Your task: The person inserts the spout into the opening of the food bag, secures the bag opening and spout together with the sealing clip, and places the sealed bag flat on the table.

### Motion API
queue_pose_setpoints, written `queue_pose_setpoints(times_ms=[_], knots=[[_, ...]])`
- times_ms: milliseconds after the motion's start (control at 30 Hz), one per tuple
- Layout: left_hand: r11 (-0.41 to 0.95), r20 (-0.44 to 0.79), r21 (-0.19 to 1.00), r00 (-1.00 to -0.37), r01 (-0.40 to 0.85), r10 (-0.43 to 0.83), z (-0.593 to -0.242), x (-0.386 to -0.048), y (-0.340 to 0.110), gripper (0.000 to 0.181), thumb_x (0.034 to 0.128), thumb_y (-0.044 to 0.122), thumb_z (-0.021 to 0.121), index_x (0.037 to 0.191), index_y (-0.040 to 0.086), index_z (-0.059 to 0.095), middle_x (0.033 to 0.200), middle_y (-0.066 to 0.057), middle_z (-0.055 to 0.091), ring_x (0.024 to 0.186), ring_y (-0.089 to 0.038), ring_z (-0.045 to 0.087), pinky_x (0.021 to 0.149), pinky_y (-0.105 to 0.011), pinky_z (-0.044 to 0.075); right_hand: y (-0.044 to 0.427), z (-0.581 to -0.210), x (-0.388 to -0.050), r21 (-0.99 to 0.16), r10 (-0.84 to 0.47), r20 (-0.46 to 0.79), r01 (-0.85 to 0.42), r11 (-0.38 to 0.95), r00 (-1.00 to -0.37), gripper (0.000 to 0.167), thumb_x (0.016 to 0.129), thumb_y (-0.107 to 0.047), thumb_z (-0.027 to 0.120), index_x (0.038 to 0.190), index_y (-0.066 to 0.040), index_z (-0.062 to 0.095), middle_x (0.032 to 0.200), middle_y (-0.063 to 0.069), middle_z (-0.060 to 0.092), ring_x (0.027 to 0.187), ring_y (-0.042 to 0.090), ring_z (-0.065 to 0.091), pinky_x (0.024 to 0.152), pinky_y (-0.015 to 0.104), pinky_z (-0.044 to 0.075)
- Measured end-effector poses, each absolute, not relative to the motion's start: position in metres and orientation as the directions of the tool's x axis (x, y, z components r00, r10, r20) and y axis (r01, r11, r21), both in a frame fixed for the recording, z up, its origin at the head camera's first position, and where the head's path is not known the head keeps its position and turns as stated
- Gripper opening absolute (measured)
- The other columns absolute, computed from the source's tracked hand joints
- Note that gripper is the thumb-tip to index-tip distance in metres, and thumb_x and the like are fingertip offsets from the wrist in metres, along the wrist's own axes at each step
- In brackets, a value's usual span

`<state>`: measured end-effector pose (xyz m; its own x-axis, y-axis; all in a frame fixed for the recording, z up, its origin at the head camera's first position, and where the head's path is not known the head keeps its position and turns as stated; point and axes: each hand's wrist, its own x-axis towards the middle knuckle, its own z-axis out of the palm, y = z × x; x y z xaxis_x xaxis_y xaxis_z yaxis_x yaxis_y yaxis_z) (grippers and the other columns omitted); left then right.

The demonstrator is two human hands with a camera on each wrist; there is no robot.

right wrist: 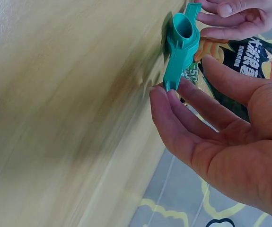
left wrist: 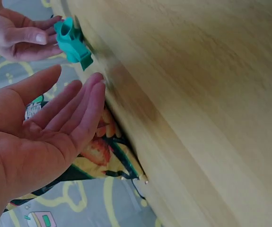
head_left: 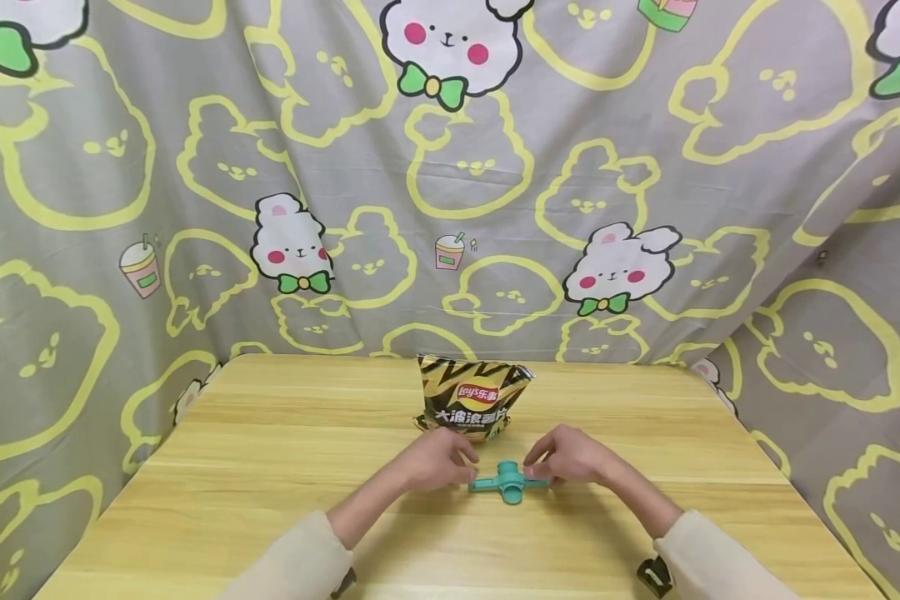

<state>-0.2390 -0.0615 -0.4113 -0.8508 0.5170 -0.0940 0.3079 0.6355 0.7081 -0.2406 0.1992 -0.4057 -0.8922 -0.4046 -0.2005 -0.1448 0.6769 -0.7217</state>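
On the table lies a teal bag clip with a round pouring spout (head_left: 509, 481), its two narrow ends pointing left and right. My left hand (head_left: 444, 461) is beside the left end, fingers loosely bent and thumb apart from them in the left wrist view. At the opposite end is my right hand (head_left: 572, 455). In the right wrist view its fingertips (right wrist: 160, 94) meet the tip of the clip (right wrist: 180, 45), while the thumb stays away from it. A black-and-yellow bag of potato chips (head_left: 471, 398) stands upright just behind the clip.
The light wood table (head_left: 307, 408) runs back to a grey curtain (head_left: 375, 167) printed with yellow outlines and white bunnies. Curtain also hangs along both sides. Dark bands show at both sleeve cuffs.
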Motion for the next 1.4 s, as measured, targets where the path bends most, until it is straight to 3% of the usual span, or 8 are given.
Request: queue_pose_setpoints(times_ms=[200, 367, 700, 1033, 1400], knots=[[0.593, -0.117, 0.771, -0.863, 0.233, 0.491, -0.4164, -0.2391, -0.0568, 0.025, 0.0894, 0.012, 0.075, 0.112, 0.001, 0.073, 0.086, -0.007, 0.075, 0.069, -0.025, 0.071, 0.066, -0.037, 0.059, 0.2004, -0.4090, -0.2416, -0.742, -0.407, -0.217, -0.121, 0.659, -0.887, 0.014, 0.090, -0.010, 0.074, 0.098, 0.000, 0.078, 0.097, 0.009, 0.075, 0.068, 0.022, 0.069, 0.068, 0.038, 0.061], [0.581, -0.122, 0.788, -0.875, 0.202, 0.469, -0.4184, -0.2392, -0.0548, 0.019, 0.0879, 0.008, 0.073, 0.107, 0.005, 0.076, 0.083, -0.006, 0.075, 0.071, -0.025, 0.071, 0.064, -0.033, 0.055, 0.2003, -0.4128, -0.2417, -0.761, -0.424, -0.225, -0.114, 0.639, -0.877, 0.009, 0.089, -0.007, 0.073, 0.093, 0.000, 0.077, 0.094, 0.008, 0.075, 0.065, 0.018, 0.067, 0.067, 0.038, 0.061], [0.531, -0.118, 0.830, -0.877, 0.171, 0.466, -0.4152, -0.2388, -0.0542, 0.018, 0.0887, 0.006, 0.072, 0.106, 0.002, 0.076, 0.087, -0.011, 0.075, 0.072, -0.029, 0.071, 0.068, -0.045, 0.059, 0.1997, -0.4130, -0.2424, -0.769, -0.456, -0.217, -0.137, 0.624, -0.863, 0.007, 0.088, -0.004, 0.072, 0.088, 0.002, 0.077, 0.086, 0.005, 0.074, 0.066, 0.016, 0.065, 0.066, 0.037, 0.061], [0.544, -0.128, 0.823, -0.877, 0.167, 0.463, -0.4128, -0.2401, -0.0579, 0.018, 0.0909, 0.009, 0.072, 0.108, 0.003, 0.075, 0.102, -0.011, 0.076, 0.075, -0.029, 0.072, 0.072, -0.042, 0.060, 0.2001, -0.4132, -0.2441, -0.813, -0.452, -0.251, -0.067, 0.578, -0.856, 0.009, 0.087, -0.004, 0.074, 0.091, 0.004, 0.076, 0.095, 0.007, 0.074, 0.073, 0.015, 0.062, 0.068, 0.035, 0.060], [0.524, -0.117, 0.834, -0.872, 0.173, 0.475, -0.4119, -0.2425, -0.0593, 0.017, 0.0901, 0.008, 0.073, 0.106, 0.002, 0.076, 0.097, -0.009, 0.077, 0.073, -0.031, 0.073, 0.072, -0.045, 0.059, 0.1974, -0.4096, -0.2443, -0.832, -0.432, -0.264, -0.023, 0.554, -0.863, 0.007, 0.084, 0.002, 0.072, 0.088, 0.008, 0.072, 0.078, 0.004, 0.067, 0.069, 0.014, 0.058, 0.068, 0.038, 0.060]])
